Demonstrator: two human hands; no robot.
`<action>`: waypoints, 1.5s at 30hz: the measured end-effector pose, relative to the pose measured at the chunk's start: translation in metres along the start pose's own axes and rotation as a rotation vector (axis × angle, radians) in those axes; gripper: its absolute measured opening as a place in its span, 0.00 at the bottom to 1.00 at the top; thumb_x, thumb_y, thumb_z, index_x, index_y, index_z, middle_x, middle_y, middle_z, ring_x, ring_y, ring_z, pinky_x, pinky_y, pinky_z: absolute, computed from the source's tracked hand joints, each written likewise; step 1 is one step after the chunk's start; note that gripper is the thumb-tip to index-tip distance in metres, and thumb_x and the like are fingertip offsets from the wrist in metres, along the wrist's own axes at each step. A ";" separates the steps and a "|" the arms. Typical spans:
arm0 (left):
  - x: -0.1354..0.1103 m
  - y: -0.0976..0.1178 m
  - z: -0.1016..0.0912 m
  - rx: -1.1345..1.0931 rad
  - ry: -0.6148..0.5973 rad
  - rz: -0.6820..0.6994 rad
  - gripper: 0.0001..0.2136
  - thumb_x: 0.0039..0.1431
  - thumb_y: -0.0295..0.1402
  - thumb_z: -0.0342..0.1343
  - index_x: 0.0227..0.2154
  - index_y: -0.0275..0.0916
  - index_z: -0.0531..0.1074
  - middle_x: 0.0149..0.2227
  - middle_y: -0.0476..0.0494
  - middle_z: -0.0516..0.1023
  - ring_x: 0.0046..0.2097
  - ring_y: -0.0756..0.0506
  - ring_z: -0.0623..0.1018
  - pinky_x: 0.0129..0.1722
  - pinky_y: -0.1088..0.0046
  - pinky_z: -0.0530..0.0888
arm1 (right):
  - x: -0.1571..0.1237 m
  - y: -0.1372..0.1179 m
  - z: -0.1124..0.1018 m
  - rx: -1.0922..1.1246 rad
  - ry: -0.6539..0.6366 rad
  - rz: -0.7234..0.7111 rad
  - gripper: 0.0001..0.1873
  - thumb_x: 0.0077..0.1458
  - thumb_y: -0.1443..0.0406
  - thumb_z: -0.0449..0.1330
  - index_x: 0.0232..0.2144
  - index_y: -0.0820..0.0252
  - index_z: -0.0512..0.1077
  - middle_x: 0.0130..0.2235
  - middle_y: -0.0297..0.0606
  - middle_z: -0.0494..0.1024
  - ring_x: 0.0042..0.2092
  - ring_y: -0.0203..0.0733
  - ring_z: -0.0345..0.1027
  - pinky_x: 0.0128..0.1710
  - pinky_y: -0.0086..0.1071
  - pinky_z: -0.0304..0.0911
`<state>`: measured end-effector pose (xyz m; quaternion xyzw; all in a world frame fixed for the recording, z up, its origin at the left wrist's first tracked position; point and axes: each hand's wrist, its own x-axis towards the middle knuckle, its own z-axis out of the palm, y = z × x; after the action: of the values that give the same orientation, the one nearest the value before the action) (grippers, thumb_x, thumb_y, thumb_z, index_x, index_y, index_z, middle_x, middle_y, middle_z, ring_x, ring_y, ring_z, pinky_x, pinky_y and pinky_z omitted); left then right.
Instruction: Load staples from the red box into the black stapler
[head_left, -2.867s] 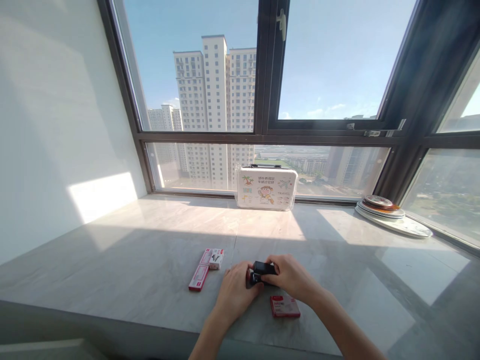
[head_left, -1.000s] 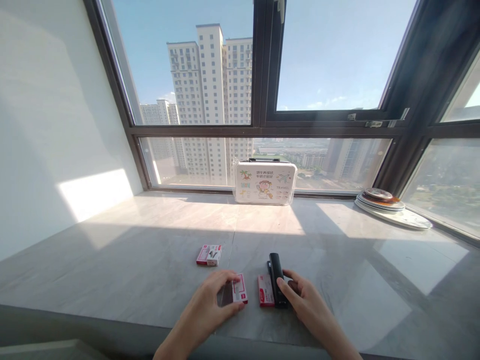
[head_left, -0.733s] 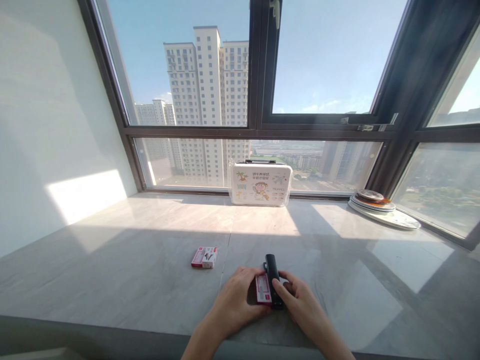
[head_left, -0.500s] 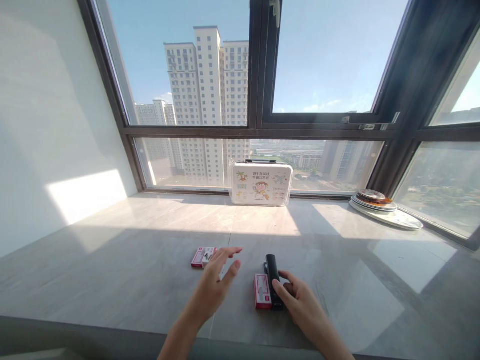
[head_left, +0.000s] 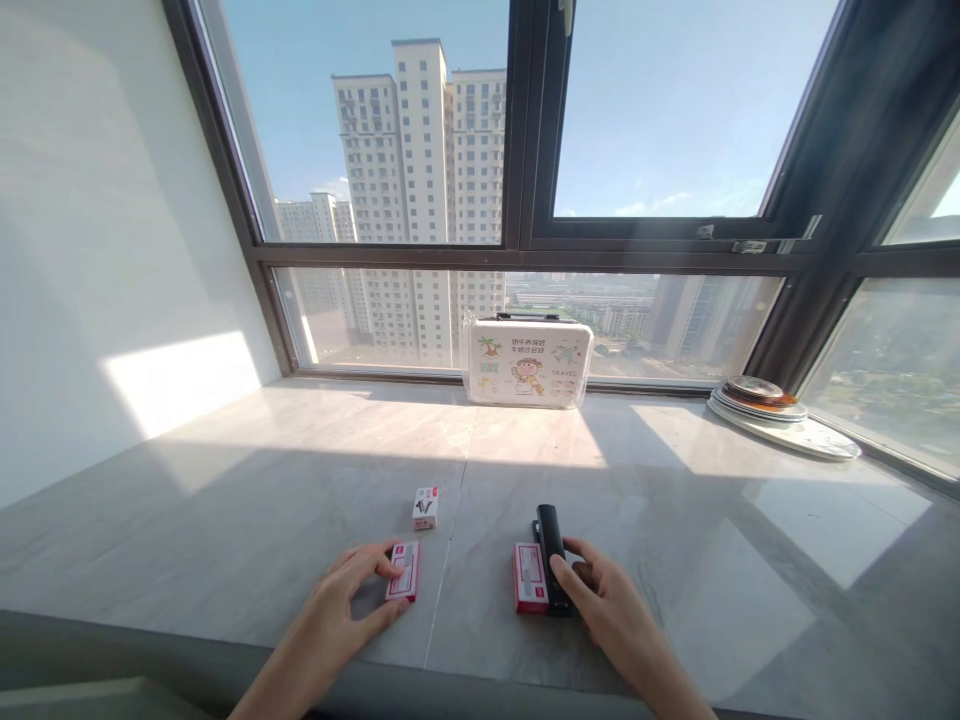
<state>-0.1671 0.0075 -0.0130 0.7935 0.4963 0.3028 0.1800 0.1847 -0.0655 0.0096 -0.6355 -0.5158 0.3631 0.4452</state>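
Note:
My left hand (head_left: 346, 598) is closed on a small red-and-white box (head_left: 405, 572), gripping its left side and near end. Just beyond it, a smaller white box (head_left: 425, 508) with a dark picture and red marks stands on the ledge. My right hand (head_left: 600, 595) holds a black stapler (head_left: 553, 560) from the right, thumb on top and fingers along its side. Pressed close to the stapler's left side lies a second red-and-white box (head_left: 529, 578). Both hands rest low over the stone ledge, well apart from each other.
A white carry case with cartoon prints (head_left: 529, 365) stands against the window at the back. Stacked plates (head_left: 780, 425) sit in the far right corner. The pale stone ledge (head_left: 247, 540) ends at a front edge near my forearms, with a white wall at left.
My left hand has come down and toward me with one red-and-white box, parting it from the smaller white box, which stays farther back. My right hand remains on the stapler.

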 end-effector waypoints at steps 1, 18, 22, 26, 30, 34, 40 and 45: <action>-0.001 0.011 0.002 -0.027 -0.022 0.015 0.12 0.56 0.44 0.63 0.40 0.45 0.77 0.55 0.42 0.75 0.59 0.36 0.72 0.59 0.58 0.70 | -0.001 -0.001 0.000 0.000 -0.004 -0.002 0.32 0.58 0.44 0.56 0.53 0.63 0.73 0.25 0.33 0.72 0.21 0.36 0.59 0.22 0.29 0.55; 0.057 0.128 0.078 -0.405 -0.296 0.222 0.38 0.43 0.40 0.74 0.59 0.50 0.68 0.54 0.45 0.76 0.53 0.39 0.76 0.54 0.64 0.72 | 0.000 0.004 0.000 -0.033 0.014 -0.077 0.32 0.59 0.43 0.55 0.50 0.63 0.75 0.24 0.32 0.70 0.26 0.39 0.64 0.26 0.29 0.59; 0.058 0.124 0.083 -0.389 -0.281 0.210 0.40 0.41 0.43 0.74 0.60 0.48 0.68 0.56 0.42 0.75 0.56 0.36 0.75 0.56 0.61 0.72 | 0.002 0.004 0.000 -0.025 -0.015 -0.103 0.33 0.58 0.42 0.55 0.48 0.64 0.76 0.26 0.35 0.73 0.30 0.42 0.68 0.32 0.31 0.64; 0.055 0.126 0.081 -0.411 -0.277 0.170 0.48 0.38 0.47 0.75 0.64 0.47 0.63 0.62 0.40 0.71 0.60 0.34 0.71 0.61 0.58 0.67 | 0.002 0.003 -0.001 0.047 -0.015 -0.101 0.36 0.59 0.41 0.55 0.53 0.64 0.73 0.29 0.38 0.77 0.33 0.45 0.71 0.35 0.34 0.67; 0.054 0.127 0.078 -0.449 -0.269 0.147 0.42 0.42 0.48 0.73 0.62 0.46 0.66 0.59 0.41 0.74 0.57 0.35 0.74 0.58 0.59 0.70 | -0.002 0.002 0.000 0.051 0.004 -0.082 0.38 0.61 0.40 0.51 0.55 0.64 0.72 0.31 0.40 0.78 0.36 0.48 0.73 0.37 0.35 0.68; 0.054 0.130 0.080 -0.460 -0.261 0.166 0.38 0.43 0.47 0.72 0.59 0.46 0.69 0.54 0.43 0.76 0.53 0.37 0.76 0.54 0.62 0.72 | -0.004 0.003 0.001 -0.029 -0.026 -0.142 0.34 0.62 0.41 0.49 0.54 0.61 0.72 0.41 0.41 0.80 0.44 0.49 0.73 0.43 0.35 0.66; 0.051 0.125 0.074 -0.419 -0.190 0.189 0.36 0.52 0.52 0.66 0.62 0.47 0.65 0.60 0.39 0.71 0.59 0.37 0.71 0.59 0.60 0.68 | -0.012 0.010 -0.008 -0.041 0.024 -0.085 0.38 0.62 0.42 0.51 0.62 0.62 0.66 0.35 0.37 0.76 0.39 0.46 0.71 0.39 0.34 0.64; 0.070 0.071 0.036 -0.124 0.282 -0.077 0.21 0.67 0.53 0.44 0.41 0.41 0.72 0.39 0.43 0.76 0.41 0.43 0.76 0.41 0.68 0.71 | -0.025 0.017 -0.013 -0.137 -0.024 -0.063 0.46 0.57 0.45 0.61 0.68 0.66 0.56 0.31 0.32 0.72 0.31 0.39 0.66 0.32 0.31 0.60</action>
<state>-0.0725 0.0394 0.0227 0.7108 0.5272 0.4341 0.1684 0.1971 -0.0932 -0.0016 -0.6433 -0.5646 0.3205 0.4059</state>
